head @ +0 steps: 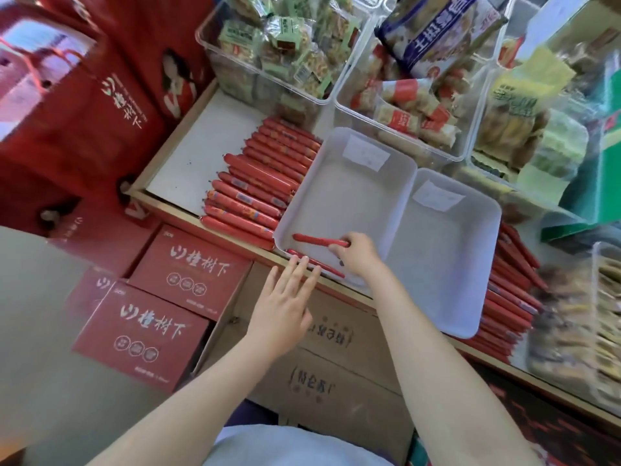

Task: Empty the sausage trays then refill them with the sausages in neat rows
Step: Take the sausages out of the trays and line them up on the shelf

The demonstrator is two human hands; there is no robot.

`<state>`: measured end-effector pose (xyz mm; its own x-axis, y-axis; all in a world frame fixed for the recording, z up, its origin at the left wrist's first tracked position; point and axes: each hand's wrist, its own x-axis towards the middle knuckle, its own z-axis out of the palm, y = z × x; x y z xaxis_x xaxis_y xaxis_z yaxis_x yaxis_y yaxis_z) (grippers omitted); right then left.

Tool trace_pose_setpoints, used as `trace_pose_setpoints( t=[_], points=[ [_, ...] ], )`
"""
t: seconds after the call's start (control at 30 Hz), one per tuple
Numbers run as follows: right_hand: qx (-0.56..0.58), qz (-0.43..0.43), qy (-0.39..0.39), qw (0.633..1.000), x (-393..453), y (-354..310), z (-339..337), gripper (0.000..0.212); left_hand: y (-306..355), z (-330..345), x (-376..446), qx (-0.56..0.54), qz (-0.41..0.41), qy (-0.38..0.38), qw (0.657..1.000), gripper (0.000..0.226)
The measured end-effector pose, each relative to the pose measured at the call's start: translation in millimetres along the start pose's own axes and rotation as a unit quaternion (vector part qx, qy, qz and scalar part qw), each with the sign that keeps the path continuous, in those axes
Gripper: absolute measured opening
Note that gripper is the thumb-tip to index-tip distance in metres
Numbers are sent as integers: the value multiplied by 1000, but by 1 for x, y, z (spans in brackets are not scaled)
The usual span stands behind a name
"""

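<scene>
two white trays (346, 183) (447, 264) are set side by side. two sausages lie in the left tray: one (319, 241) is pinched by the right hand (358, 252), one (317, 263) is touched by the flat, straight-fingered left hand (285, 297).

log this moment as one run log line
phase: refill | right hand: placing sausage in left tray | left hand: open at rim | right tray: empty

Red cartons (188, 260) on the floor, lower left: white brush lettering, last three characters read 楂树下, first glyph stylised and unclear; small print under it too blurred. Red gift bag (111, 105) upper left carries the same lettering, rotated. Brown cardboard boxes (322, 375): dark printed characters, upside down, not legible. Blue snack packet (437, 31) up top: large white characters, blurred. White slips in the trays (366, 153): unreadable.
</scene>
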<state>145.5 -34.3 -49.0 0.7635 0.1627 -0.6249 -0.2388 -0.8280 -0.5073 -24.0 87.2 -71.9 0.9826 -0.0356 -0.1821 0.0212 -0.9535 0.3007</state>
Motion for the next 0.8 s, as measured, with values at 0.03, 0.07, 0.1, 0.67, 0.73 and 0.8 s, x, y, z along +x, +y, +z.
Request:
trace_pose_setpoints(
  t=[0.03, 0.07, 0.1, 0.67, 0.73, 0.8],
  points=[
    [73, -5, 35, 997, -7, 1, -7, 16, 1, 0, -1, 3, -3, -8, 1000, 79],
    [133, -15, 62, 989, -15, 4, -15, 15, 3, -1, -1, 7, -7, -15, 1000, 77],
    [183, -27, 78, 980, -24, 7, -24, 12, 6, -3, -1, 14, -11, -19, 1000, 74],
    [300, 67, 183, 934, -107, 218, -181, 26, 224, 45, 53, -24, 77, -40, 996, 74],
    [97, 74, 230, 966, -100, 244, -200, 25, 228, 56, 51, 9, 44, -51, 998, 74],
    [-58, 54, 279, 957, -87, 260, -214, 28, 229, 61, 51, 28, 30, -55, 998, 71]
  ],
)
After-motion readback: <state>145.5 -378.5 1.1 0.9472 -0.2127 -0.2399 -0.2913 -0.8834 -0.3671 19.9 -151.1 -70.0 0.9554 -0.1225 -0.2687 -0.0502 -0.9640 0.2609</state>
